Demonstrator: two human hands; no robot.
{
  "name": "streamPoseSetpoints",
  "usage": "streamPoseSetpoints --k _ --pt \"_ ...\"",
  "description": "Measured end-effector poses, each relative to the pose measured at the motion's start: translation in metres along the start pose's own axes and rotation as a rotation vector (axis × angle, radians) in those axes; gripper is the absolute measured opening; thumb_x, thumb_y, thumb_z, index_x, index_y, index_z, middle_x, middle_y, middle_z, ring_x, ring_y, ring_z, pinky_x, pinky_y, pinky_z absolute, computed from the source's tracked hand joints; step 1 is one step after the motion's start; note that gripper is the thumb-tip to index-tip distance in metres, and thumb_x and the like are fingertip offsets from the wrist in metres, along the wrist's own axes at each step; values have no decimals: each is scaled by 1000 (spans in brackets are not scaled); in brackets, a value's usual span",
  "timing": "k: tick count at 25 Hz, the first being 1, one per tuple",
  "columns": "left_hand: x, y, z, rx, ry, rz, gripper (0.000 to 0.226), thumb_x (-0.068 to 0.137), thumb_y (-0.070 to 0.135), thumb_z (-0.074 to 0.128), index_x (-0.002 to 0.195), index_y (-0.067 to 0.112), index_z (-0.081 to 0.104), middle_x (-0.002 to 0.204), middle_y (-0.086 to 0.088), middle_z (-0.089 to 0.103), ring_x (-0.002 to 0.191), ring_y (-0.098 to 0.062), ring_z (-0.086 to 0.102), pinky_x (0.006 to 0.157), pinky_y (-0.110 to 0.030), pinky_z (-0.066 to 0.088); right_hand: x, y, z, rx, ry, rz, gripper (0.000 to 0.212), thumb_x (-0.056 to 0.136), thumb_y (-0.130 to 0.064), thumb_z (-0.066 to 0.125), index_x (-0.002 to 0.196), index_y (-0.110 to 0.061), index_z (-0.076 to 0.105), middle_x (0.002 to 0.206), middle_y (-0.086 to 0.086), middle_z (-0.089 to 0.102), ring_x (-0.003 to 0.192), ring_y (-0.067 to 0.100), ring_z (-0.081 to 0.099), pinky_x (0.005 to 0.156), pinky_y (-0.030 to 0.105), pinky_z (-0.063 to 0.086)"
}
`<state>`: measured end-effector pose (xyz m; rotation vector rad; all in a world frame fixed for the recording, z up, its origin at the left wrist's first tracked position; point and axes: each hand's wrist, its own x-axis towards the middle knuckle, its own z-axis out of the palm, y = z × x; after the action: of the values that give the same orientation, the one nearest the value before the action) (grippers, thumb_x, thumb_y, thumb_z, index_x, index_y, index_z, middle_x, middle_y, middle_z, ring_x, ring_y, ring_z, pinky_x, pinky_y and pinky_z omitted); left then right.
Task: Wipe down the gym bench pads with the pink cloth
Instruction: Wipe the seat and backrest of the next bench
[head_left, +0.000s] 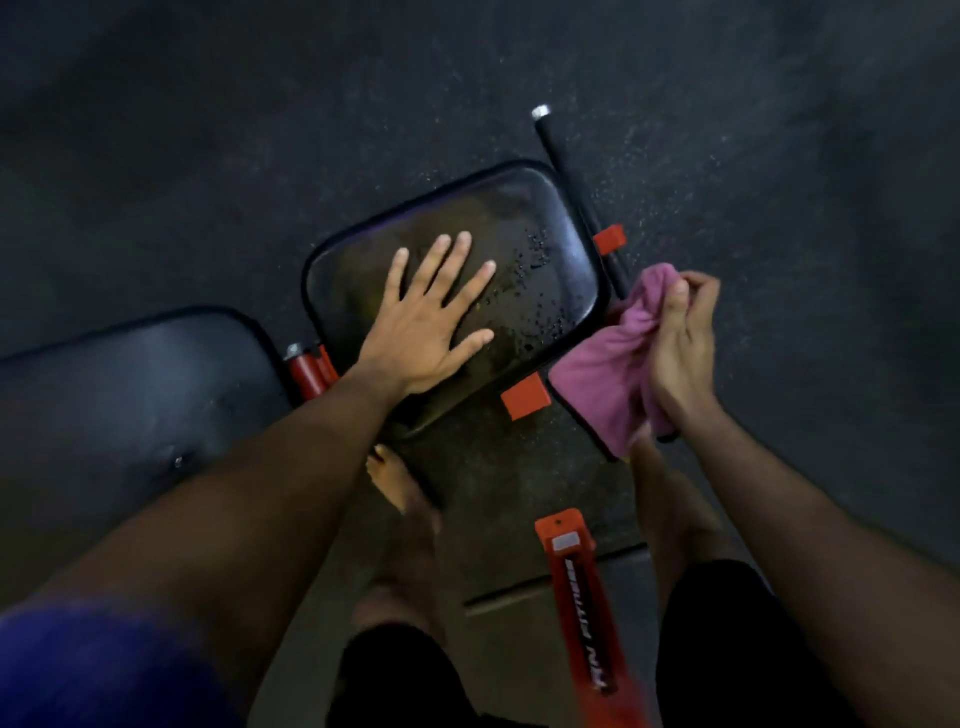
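The left hand (423, 322) presses flat, fingers spread, on the glossy droplet-speckled seat pad (535, 249), while at its four o'clock the right hand (680, 353) pinches the bunched fuzzy pink cloth (602, 379).

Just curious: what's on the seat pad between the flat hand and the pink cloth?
In the head view, only wet droplets on the seat pad lie between the left hand and the pink cloth.

I see the seat pad (530, 234) as smooth, glossy black vinyl beaded with droplets; the pink cloth (602, 374) looks soft, matt terry; the frame (582, 587) is red painted metal; the floor (208, 156) is speckled, matt rubber
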<state>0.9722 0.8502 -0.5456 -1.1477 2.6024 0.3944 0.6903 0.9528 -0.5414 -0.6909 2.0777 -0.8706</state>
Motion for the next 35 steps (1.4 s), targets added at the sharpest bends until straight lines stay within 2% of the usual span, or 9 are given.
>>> streamPoseSetpoints --k 2,7,12,16,21,25,27,30,35 --pt "0 -9 5 9 -1 51 78 104 67 25 168 29 1 175 -9 -10 162 -28 -9 126 -63 2 -9 6 33 67 82 80 28 108 -53 28 121 -33 43 113 -12 64 103 9 62 95 34 48" --pt "6 -40 18 89 96 241 78 102 63 29 168 27 6 175 -12 -4 162 -31 2 125 -59 11 -42 1 132 258 495 191 40 109 -44 30 140 -22 45 137 1 54 126 15 51 109 32 38" --pt "6 -46 29 100 172 285 78 101 59 32 168 25 9 175 -15 3 161 -34 5 126 -60 11 -151 1 209 320 409 223 41 107 -46 29 143 -26 32 138 2 49 122 16 53 96 26 40" --pt "7 -46 28 97 202 290 77 99 56 34 167 23 16 174 -15 9 161 -35 10 126 -61 14 -104 0 178 264 456 148 41 108 -39 29 135 -9 38 131 8 52 104 15 55 81 25 42" --pt "8 -48 29 102 224 307 78 98 55 33 167 22 15 174 -15 8 161 -35 9 127 -60 12 -24 6 119 179 519 95 39 108 -45 33 134 -17 38 134 3 53 107 16 60 83 43 56" --pt "8 -46 29 121 210 294 77 100 55 31 167 22 14 174 -15 8 161 -34 8 127 -59 11 -49 3 133 277 484 124 38 110 -38 35 141 -18 42 136 0 47 105 -8 50 89 18 47" --pt "6 -45 28 106 209 294 76 100 54 32 167 22 15 174 -16 10 161 -34 9 127 -59 12 -110 0 181 291 493 156 44 110 -37 36 147 -14 37 140 1 41 112 -2 50 90 10 42" --pt "6 -47 30 101 218 292 77 99 54 35 167 22 17 174 -16 11 161 -34 11 127 -59 12 -141 -3 213 222 515 117 48 107 -43 34 144 -12 34 142 5 41 123 16 52 91 26 49" --pt "3 -47 30 123 235 317 78 98 53 37 167 23 17 174 -15 9 161 -34 9 127 -57 11 -84 -5 164 247 624 84 39 109 -29 41 138 -4 37 139 11 47 111 4 50 77 -3 39"
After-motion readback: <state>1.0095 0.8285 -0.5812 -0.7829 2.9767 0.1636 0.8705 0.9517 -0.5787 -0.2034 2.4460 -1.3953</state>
